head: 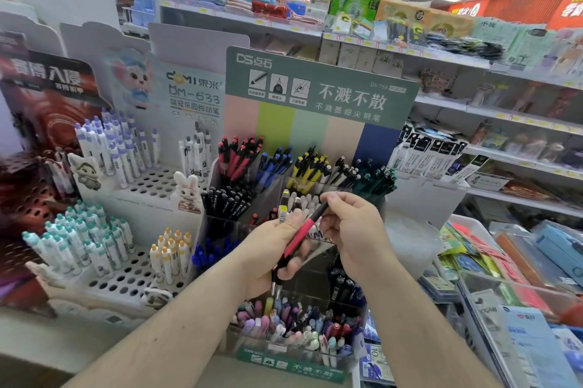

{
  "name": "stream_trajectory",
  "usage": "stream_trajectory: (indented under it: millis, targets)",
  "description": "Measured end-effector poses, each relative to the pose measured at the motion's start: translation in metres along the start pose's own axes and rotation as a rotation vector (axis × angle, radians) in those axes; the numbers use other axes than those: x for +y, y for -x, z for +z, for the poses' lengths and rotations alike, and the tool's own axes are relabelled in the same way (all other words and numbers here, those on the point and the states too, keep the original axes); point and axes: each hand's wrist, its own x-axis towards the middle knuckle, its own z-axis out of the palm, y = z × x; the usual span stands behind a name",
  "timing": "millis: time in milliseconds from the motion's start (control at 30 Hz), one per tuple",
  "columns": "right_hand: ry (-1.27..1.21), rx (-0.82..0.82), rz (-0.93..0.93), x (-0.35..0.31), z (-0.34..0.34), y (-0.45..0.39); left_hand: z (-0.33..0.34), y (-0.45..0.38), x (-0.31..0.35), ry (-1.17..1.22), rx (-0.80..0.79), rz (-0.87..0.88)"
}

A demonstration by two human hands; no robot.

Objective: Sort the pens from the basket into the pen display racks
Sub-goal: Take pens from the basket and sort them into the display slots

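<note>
Left hand (271, 249) gripped several pens, fingers curled round the red pen (298, 237); right hand (353, 223) pinched that pen's black top end. Both sat in front of the green DS rack (318, 94). Matching red pens (239, 155) filled the rack's top-left compartment. Best approach: right hand pulls it free, drops it tip-down there, left keeps the rest clamped

Pale counter (47, 343), white perforated pen racks (132, 277), clear tiered pen display (296, 353)
</note>
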Motion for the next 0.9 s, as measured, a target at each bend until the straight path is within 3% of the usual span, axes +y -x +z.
stream_trajectory:
  millis: [133,233,433,533,667,767,900]
  targets:
    - [0.025,-0.041,0.006,0.003,0.010,-0.001,-0.011,0.006,0.001,-0.020,0.004,0.078]
    - [0.054,-0.099,0.022,0.003,0.016,0.001,-0.018,0.008,0.002,-0.006,0.117,0.136]
    - [0.453,-0.337,0.083,0.016,0.026,0.017,-0.028,0.012,0.005,0.111,0.362,0.301]
    - [0.338,-0.403,0.230,0.019,0.034,0.021,-0.030,0.017,0.008,0.162,0.387,0.320]
    - [-0.042,-0.349,0.398,0.025,0.044,0.019,-0.040,0.022,0.009,0.237,0.388,0.363]
    - [-0.195,-0.278,0.358,0.030,0.048,0.015,-0.051,0.027,0.015,0.405,0.381,0.391]
    - [-0.143,-0.199,0.253,0.029,0.051,0.011,-0.060,0.035,0.024,0.578,0.300,0.388]
